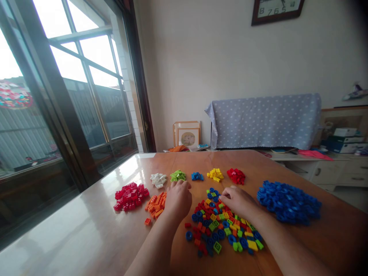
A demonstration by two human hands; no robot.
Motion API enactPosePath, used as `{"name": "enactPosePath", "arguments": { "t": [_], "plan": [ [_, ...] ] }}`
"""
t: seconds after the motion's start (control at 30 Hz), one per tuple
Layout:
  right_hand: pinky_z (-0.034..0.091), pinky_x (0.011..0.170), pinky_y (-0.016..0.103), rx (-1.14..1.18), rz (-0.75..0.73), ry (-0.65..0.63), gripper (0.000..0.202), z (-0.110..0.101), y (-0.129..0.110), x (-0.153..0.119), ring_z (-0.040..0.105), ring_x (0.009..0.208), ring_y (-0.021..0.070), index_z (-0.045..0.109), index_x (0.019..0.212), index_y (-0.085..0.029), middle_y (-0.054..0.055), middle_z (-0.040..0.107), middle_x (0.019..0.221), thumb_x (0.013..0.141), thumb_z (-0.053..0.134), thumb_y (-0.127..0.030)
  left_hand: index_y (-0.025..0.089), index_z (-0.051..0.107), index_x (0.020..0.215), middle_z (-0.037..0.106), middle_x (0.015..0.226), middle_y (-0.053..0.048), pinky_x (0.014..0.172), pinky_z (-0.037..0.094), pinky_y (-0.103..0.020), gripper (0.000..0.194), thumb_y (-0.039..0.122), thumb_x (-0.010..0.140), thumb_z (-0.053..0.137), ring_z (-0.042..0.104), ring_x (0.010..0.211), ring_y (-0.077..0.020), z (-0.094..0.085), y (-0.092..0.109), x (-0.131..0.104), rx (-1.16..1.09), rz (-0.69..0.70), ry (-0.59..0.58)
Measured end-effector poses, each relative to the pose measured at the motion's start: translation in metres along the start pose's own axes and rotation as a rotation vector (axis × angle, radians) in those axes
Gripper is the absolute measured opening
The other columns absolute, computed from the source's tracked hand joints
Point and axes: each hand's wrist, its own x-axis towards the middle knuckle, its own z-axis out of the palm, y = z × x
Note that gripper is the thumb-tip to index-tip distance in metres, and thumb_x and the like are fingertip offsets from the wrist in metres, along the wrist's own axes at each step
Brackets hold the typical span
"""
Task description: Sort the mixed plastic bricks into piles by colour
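Note:
My left hand (pixel 179 195) is over the table between the orange brick pile (pixel 156 205) and the mixed pile, just in front of the lime green pile (pixel 178 175). Its fingers point away and down, with their tips hidden. At the back right edge of the mixed colourful pile (pixel 214 224), my right hand (pixel 237 199) has thumb and fingers close together; anything between them is too small to make out. Small blue (pixel 197 176), yellow (pixel 215 174) and red (pixel 236 176) piles lie beyond my hands.
White bricks (pixel 158 180) and a crimson pile (pixel 131 196) lie to the left, with a single orange brick (pixel 147 222) nearer me. A large blue pile (pixel 288 202) sits on the right of the wooden table (pixel 109 234).

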Motion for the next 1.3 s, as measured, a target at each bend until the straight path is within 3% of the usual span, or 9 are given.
{"name": "enactPosePath", "arguments": {
  "t": [0.13,0.4,0.5,0.6,0.7,0.8,1.03,1.2,1.3],
  "plan": [
    [0.033,0.064,0.027,-0.032,0.048,-0.014,0.025,0.005,-0.001,0.004,0.059,0.076,0.0187,0.069,0.073,-0.021,0.005,0.066,0.081,0.081,0.063,-0.044,0.024,0.067,0.098,0.067,0.105,-0.006,0.087,0.04,-0.036,0.024,0.017,0.082,0.049,0.053,0.104,-0.0254,0.011,0.012,-0.003,-0.062,0.102,-0.03],
    [0.036,0.065,0.025,0.127,0.025,0.009,0.005,0.01,-0.004,0.007,0.058,0.073,0.0162,0.069,0.072,-0.021,0.003,0.066,0.08,0.071,0.066,-0.025,0.023,0.068,0.094,0.069,0.1,-0.005,0.086,0.043,-0.033,0.022,0.017,0.082,0.05,0.058,0.099,-0.023,0.016,0.023,-0.007,-0.14,0.164,-0.08],
    [0.039,0.067,0.026,0.392,0.036,0.011,0.01,0.006,-0.012,0.005,0.058,0.073,0.0167,0.068,0.075,-0.019,0.002,0.066,0.076,0.074,0.067,-0.029,0.023,0.065,0.098,0.069,0.102,-0.005,0.087,0.044,-0.033,0.021,0.019,0.084,0.051,0.059,0.099,-0.0221,0.019,0.026,-0.008,-0.221,0.2,-0.03],
    [0.042,0.066,0.025,0.87,0.075,-0.117,0.021,-0.003,-0.025,-0.002,0.059,0.074,0.0158,0.067,0.087,-0.018,0.002,0.068,0.082,0.08,0.066,-0.039,0.024,0.061,0.107,0.068,0.105,-0.004,0.086,0.046,-0.031,0.024,0.022,0.085,0.053,0.06,0.099,-0.0205,0.02,0.029,-0.009,-0.345,0.259,-0.019],
    [0.034,0.054,0.021,1.156,0.136,-0.24,0.027,-0.012,-0.036,-0.009,0.054,0.068,0.0119,0.067,0.091,-0.018,0.001,0.065,0.082,0.081,0.069,-0.042,0.025,0.057,0.115,0.067,0.104,-0.003,0.084,0.047,-0.029,0.029,0.025,0.086,0.057,0.061,0.098,-0.0186,0.018,0.034,-0.011,-0.465,0.288,-0.02],
    [0.025,0.048,0.019,1.268,0.167,-0.32,0.026,-0.015,-0.04,-0.014,0.047,0.064,0.0095,0.068,0.088,-0.016,0.001,0.061,0.077,0.079,0.073,-0.041,0.024,0.058,0.108,0.067,0.099,-0.002,0.081,0.048,-0.027,0.022,0.028,0.086,0.058,0.061,0.093,-0.017,0.013,0.039,-0.013,-0.505,0.27,-0.012],
    [0.024,0.046,0.019,1.251,0.177,-0.326,0.028,-0.009,-0.033,-0.012,0.044,0.061,0.009,0.07,0.087,-0.017,0.0,0.06,0.075,0.08,0.073,-0.044,0.025,0.063,0.1,0.069,0.098,-0.004,0.084,0.046,-0.03,0.017,0.026,0.088,0.051,0.061,0.095,-0.0202,-0.002,0.045,-0.016,-0.323,0.227,-0.059],
    [0.025,0.044,0.018,1.282,0.21,-0.23,0.025,-0.019,-0.03,-0.011,0.044,0.057,0.0078,0.069,0.089,-0.017,0.0,0.059,0.073,0.081,0.072,-0.041,0.021,0.068,0.089,0.069,0.099,-0.01,0.088,0.042,-0.041,0.017,0.026,0.082,0.053,0.059,0.098,-0.0285,-0.017,0.028,-0.019,0.081,0.078,-0.161],
    [0.028,0.044,0.019,1.308,0.241,-0.206,0.024,-0.026,-0.029,-0.012,0.046,0.056,0.0082,0.068,0.087,-0.017,0.0,0.059,0.071,0.079,0.074,-0.04,0.019,0.07,0.079,0.068,0.1,-0.013,0.089,0.04,-0.047,0.022,0.031,0.082,0.052,0.057,0.101,-0.0327,-0.027,0.014,-0.021,0.212,0.027,-0.219]
  ]
}}
